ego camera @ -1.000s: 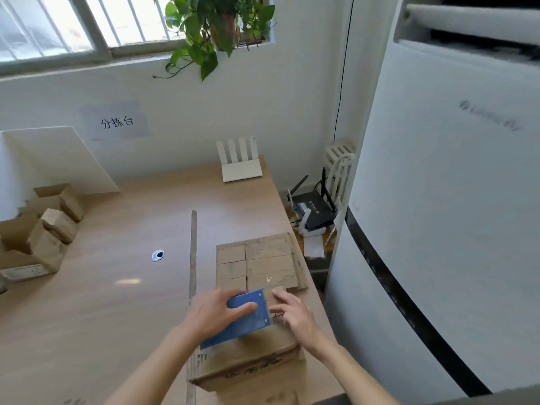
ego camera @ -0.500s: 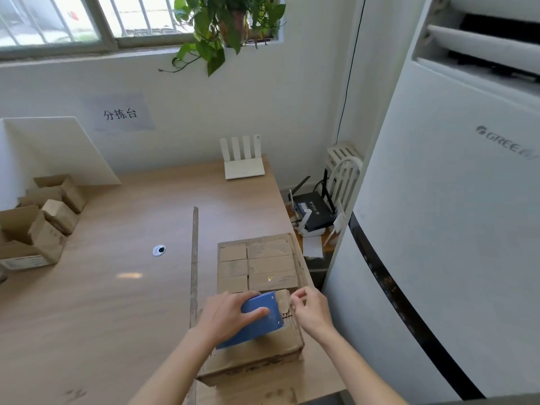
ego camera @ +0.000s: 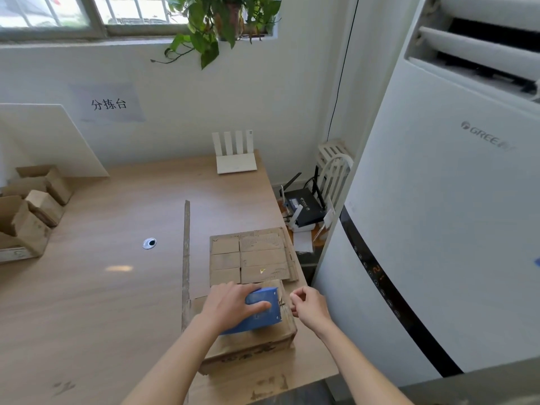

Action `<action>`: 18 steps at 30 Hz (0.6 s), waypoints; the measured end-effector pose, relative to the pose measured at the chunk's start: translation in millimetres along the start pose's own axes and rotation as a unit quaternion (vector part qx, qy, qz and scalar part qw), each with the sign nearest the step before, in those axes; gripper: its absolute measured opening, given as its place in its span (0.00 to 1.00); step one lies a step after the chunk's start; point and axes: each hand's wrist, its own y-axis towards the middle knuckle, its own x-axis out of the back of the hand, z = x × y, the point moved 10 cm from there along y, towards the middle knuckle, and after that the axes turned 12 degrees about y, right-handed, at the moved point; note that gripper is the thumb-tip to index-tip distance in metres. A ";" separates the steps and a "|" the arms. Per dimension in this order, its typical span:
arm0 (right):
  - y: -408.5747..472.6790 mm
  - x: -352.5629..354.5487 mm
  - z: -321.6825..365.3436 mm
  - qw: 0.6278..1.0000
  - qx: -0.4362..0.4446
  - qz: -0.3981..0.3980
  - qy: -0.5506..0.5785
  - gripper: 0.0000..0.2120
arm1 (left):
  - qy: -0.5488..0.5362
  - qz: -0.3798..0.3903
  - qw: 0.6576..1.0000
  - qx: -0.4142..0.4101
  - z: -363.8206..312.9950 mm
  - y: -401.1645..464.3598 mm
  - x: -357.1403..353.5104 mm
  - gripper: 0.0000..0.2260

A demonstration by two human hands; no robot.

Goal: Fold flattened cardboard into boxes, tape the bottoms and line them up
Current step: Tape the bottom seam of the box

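Far left of the cardboard box (ego camera: 251, 342) on the wooden table (ego camera: 96, 293), folded boxes (ego camera: 32, 211) stand grouped. The left hand (ego camera: 230, 306) grips a blue tape dispenser (ego camera: 261, 311) on top of the box. Just right of the box, the right hand (ego camera: 309, 305) hovers — fingertips pinched together, whether on tape I cannot tell. Flattened cardboard (ego camera: 251, 257) lies just behind the box.

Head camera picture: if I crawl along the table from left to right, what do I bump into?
Folded boxes → round metal hole cover → long wooden strip → left hand holding the blue tape dispenser on a cardboard box → right hand → big white air conditioner.
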 end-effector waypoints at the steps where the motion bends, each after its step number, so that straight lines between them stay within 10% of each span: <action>1: 0.0 -0.7 -0.8 1.000 -0.003 0.001 0.002 0.04 | -0.001 -0.001 1.000 0.000 0.3 0.4 1.3 0.33; 12: -1.7 -8.5 -7.7 0.998 -0.027 -0.040 -0.029 0.04 | -0.001 -0.017 1.000 0.013 2.1 4.5 -3.5 0.34; 15: -7.8 0.7 -7.2 0.995 -0.024 -0.092 -0.004 0.17 | -0.003 -0.025 1.000 0.019 3.5 2.2 -6.6 0.40; 18: -15.7 8.0 -3.2 0.990 -0.018 -0.121 0.065 0.05 | -0.013 -0.029 0.999 0.019 3.7 1.0 -5.8 0.42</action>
